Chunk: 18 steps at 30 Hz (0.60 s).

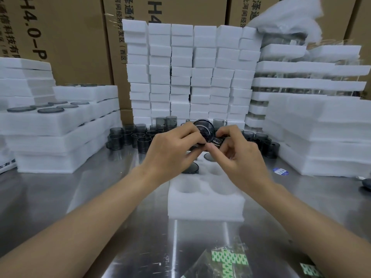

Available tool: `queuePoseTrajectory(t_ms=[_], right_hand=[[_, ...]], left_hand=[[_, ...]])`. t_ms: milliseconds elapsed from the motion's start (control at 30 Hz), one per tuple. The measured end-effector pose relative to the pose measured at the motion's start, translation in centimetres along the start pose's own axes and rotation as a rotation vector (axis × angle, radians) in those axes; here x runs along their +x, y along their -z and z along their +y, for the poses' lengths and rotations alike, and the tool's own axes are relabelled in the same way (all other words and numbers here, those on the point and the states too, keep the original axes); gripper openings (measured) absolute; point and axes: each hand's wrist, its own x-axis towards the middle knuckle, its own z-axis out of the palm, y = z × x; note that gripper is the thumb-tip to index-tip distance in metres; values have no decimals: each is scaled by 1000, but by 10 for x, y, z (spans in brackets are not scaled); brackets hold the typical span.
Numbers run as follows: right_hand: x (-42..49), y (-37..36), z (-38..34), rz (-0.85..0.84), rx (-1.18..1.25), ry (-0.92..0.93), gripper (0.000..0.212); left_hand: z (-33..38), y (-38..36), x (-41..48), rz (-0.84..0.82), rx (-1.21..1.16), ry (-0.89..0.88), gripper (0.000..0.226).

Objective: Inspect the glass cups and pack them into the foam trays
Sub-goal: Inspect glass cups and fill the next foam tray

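Observation:
Both hands hold one smoky grey glass cup [204, 131] tilted in the air above the table's middle. My left hand [172, 151] grips its body from the left. My right hand [239, 151] pinches its clear handle side from the right. Directly below lies a white foam tray [206, 205] with round pockets; two far pockets hold cups [190, 168] base up, and the near pockets show bare foam. Several loose grey cups [128, 137] stand in a cluster behind the hands.
Filled foam trays [60, 125] are stacked at the left, and more foam stacks [321, 137] rise at the right. A wall of foam blocks [190, 77] backs the steel table [100, 197], with cardboard boxes behind. A plastic bag with green-printed paper [228, 259] lies at the near edge.

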Motion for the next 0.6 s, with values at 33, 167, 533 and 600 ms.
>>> queuePoseTrajectory(t_ms=[33, 167, 533, 600], right_hand=[[0, 0, 1, -18, -1, -10, 30], [0, 0, 5, -50, -15, 16, 18], [-2, -3, -2, -83, 101, 109, 14], [-3, -2, -3, -88, 120, 106, 12]], left_hand=[[-2, 0, -1, 9, -5, 4, 8], [-8, -2, -2, 28, -20, 2, 10], [7, -7, 2, -45, -557, 506, 57], [8, -8, 2, -77, -617, 568, 58]])
